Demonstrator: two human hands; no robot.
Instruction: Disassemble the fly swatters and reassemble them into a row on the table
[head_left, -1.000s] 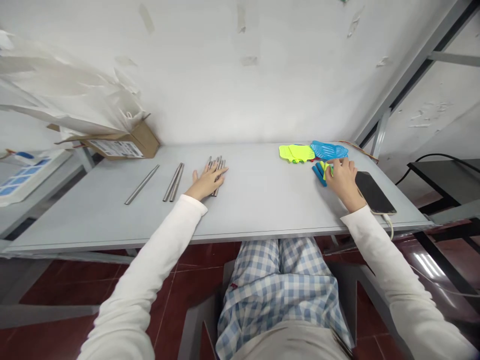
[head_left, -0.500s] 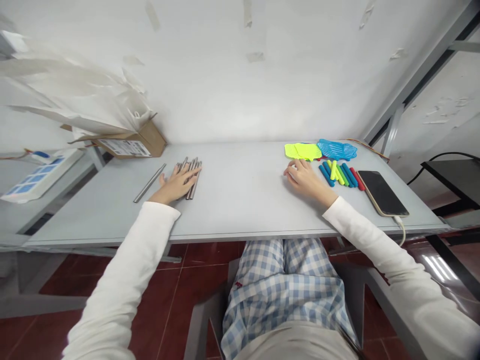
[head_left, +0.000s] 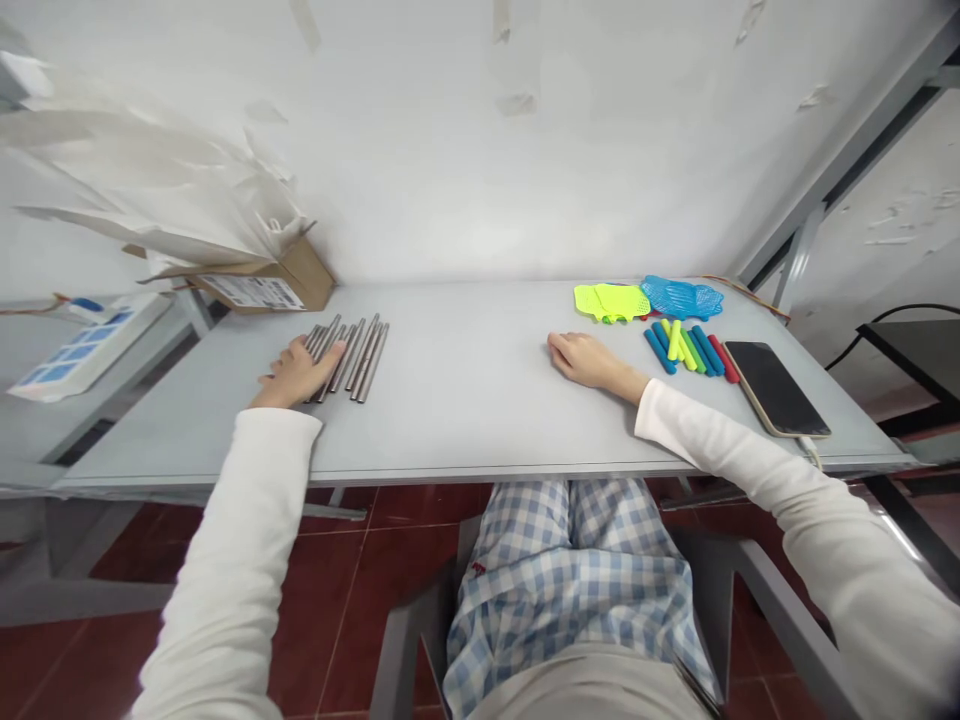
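Note:
Several thin metal tubes (head_left: 367, 362) lie side by side on the grey table (head_left: 465, 400) at the left, tilted roughly the same way. Over the left end of this row rests my left hand (head_left: 292, 374), its thumb stretched across the tubes and its fingers apart on the far left side. It touches the tubes without lifting them, and covers part of some. My right hand (head_left: 585, 360) lies on the tabletop, fingers curled in, with nothing visible in it. To its right is a small group of blue, yellow, green and red sticks (head_left: 696, 350).
Yellow mesh pieces (head_left: 611, 301) and blue mesh pieces (head_left: 681, 298) lie at the back right. A phone (head_left: 776, 388) with a cable lies near the right edge. An open cardboard box (head_left: 307, 275) stands at the back left; a power strip (head_left: 82, 350) lies beyond the table's left side.
My left hand has moved left off the top of the tubes to their left end, and the separate tube now lies with the others. My right hand has shifted slightly left and its fingers have curled in.

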